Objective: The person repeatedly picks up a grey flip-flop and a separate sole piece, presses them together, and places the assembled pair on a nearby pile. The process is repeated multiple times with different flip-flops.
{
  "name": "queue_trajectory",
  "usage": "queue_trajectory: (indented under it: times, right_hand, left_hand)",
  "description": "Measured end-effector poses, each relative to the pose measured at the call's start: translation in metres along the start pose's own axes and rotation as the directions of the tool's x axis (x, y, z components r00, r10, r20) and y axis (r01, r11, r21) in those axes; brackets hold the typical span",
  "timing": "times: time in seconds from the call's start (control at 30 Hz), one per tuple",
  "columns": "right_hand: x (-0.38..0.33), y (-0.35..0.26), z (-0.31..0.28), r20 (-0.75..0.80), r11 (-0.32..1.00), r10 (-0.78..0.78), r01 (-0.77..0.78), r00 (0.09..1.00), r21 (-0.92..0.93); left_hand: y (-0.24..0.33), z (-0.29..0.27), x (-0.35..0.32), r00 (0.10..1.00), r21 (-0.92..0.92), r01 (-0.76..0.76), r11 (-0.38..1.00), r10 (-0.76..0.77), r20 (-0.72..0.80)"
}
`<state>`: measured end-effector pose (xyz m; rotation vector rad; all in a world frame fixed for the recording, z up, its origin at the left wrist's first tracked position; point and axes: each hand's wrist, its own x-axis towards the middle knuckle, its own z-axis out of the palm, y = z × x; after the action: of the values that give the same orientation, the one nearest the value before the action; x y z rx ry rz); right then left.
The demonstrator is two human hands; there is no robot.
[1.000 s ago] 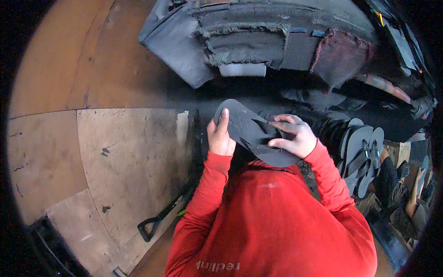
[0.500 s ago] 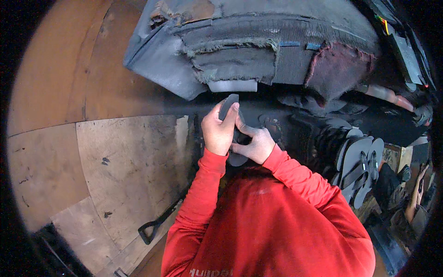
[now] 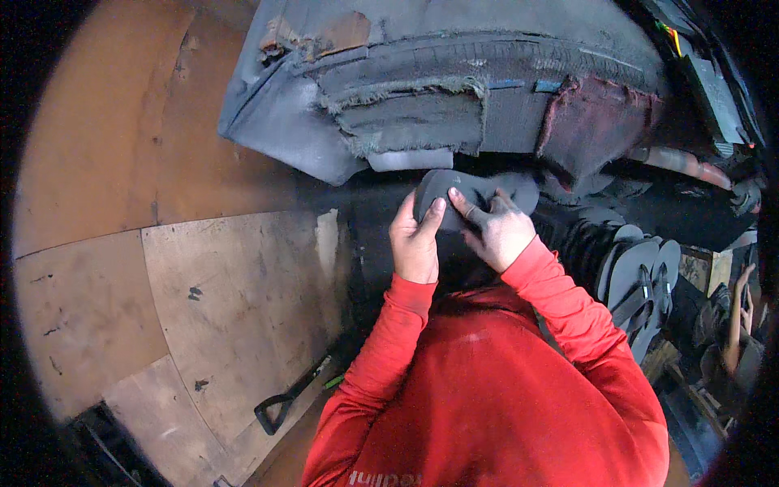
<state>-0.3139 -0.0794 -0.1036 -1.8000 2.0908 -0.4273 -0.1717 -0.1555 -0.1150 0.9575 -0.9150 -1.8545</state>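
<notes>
A dark grey flip-flop (image 3: 449, 186) is held out before my chest, lying crosswise with its broad face turned up. My left hand (image 3: 415, 243) grips its left end, thumb on the upper face and fingers round the edge. On the right part of the sole lies my right hand (image 3: 501, 234), its index finger pointing left across the surface and the other fingers curled at the dark strap area. How firmly the right fingers grip is partly hidden. Both arms are in red sleeves.
A machine or bench covered in dusty grey cloth (image 3: 414, 114) with a dark red patch (image 3: 596, 122) stands just ahead. Several grey flip-flops (image 3: 633, 276) are stacked at my right. Wooden boards (image 3: 235, 284) and a black handle (image 3: 274, 412) lie left. Another person's arm (image 3: 737, 325) shows far right.
The flip-flop has swung from nearly edge-on to crosswise, showing its broad face. Both hands have moved right, and the right hand has shifted up onto the sole.
</notes>
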Motion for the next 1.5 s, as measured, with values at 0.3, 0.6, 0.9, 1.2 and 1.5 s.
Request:
queue_trajectory:
  times: [0.3, 0.6, 0.9, 1.2, 1.5]
  right_hand:
    - [0.001, -0.016, 0.052, -0.248, 0.970, -0.031, 0.089, 0.968, 0.228]
    - [0.009, -0.028, 0.069, -0.080, 0.834, 0.089, -0.030, 0.993, 0.551]
    - [0.011, -0.004, -0.007, 0.063, 0.994, -0.068, 0.062, 0.996, 0.091]
    - [0.028, -0.034, -0.034, -0.033, 0.962, -0.271, 0.272, 0.962, 0.032]
    - [0.000, -0.085, -0.027, -0.173, 0.933, -0.342, 0.355, 0.924, 0.054]
  left_hand:
    - [0.017, -0.007, 0.003, 0.980, 0.406, -0.130, 0.905, 0.178, -0.084]
    - [0.016, -0.009, 0.027, 0.935, 0.742, -0.254, 0.621, 0.354, 0.023]
    - [0.012, 0.010, -0.002, 0.964, 0.275, -0.125, 0.953, 0.182, -0.193]
    - [0.065, 0.012, -0.024, 0.934, 0.209, -0.230, 0.951, 0.276, -0.228]
    - [0.095, -0.030, -0.055, 0.942, 0.108, -0.211, 0.972, 0.231, -0.245]
